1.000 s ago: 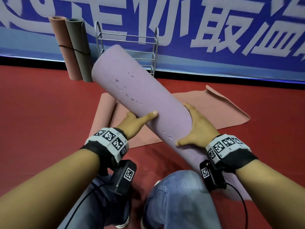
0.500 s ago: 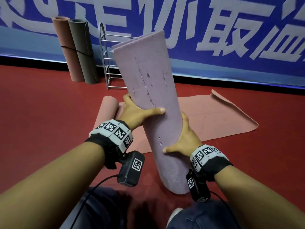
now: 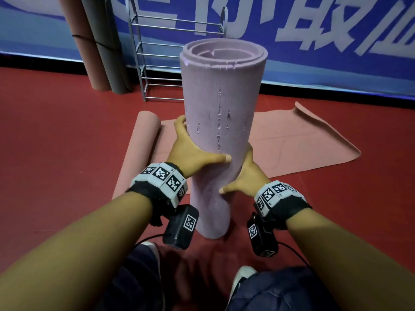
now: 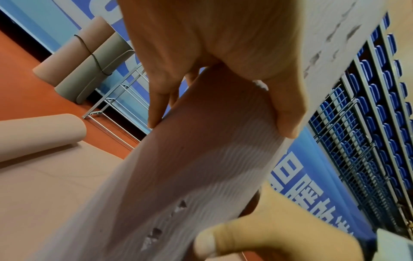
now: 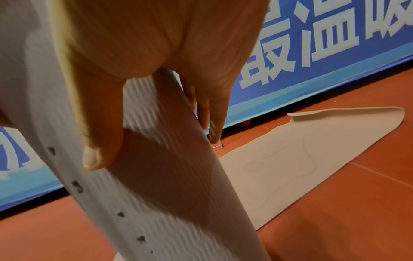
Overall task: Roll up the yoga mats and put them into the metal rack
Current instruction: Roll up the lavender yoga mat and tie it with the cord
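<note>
Head view: I hold the rolled purple mat (image 3: 219,122) upright in front of me, its lower end on or just above the red floor (image 3: 45,135). My left hand (image 3: 190,151) wraps the left side, my right hand (image 3: 244,173) the lower right. The metal rack (image 3: 157,63) stands behind it. A pink mat (image 3: 292,142), part-rolled, lies on the floor.

Left wrist view: my fingers (image 4: 156,106) curl round the ribbed foam, thumb opposed.

Right wrist view: my fingers (image 5: 214,113) curl behind the roll, thumb in front.

Handling: likely light, soft and springy; the coil may loosen, so grip mid-length with both hands.
</note>
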Demonstrator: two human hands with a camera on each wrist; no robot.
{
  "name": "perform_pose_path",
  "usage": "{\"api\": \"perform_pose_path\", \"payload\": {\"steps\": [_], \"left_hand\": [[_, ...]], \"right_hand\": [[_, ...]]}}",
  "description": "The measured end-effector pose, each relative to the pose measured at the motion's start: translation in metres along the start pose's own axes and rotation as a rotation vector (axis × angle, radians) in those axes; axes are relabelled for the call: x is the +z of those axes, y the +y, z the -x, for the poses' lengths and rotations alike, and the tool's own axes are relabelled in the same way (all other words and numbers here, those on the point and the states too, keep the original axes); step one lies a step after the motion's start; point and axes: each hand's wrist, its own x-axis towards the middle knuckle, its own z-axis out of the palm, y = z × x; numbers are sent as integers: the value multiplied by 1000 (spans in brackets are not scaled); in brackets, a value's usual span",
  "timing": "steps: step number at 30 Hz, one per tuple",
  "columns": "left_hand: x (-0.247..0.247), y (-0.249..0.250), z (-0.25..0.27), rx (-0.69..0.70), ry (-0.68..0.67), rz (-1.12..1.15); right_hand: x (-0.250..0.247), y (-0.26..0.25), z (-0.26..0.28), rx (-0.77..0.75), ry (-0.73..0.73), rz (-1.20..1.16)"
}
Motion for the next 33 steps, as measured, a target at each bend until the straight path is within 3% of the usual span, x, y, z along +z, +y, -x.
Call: {"api": "perform_pose_path", "payload": {"steps": [6,16,22,29,33], "left_hand": [[1,-21,2,24,-112,-102],[7,-55,5,-44,-269,-47],[-12,-25,-15,-184,-367,211],[-16,61,-34,-77,-348,287],[-14,70,-45,-116,-199,196]], "right_hand": [[2,10,-10,-21,23,-117],[7,31,-10,-26,15,-181],[1,38,-16,2,-12,-177],[-7,30,-9,-16,-105,-110],[-23,18,-9,-19,-163,-170]]}}
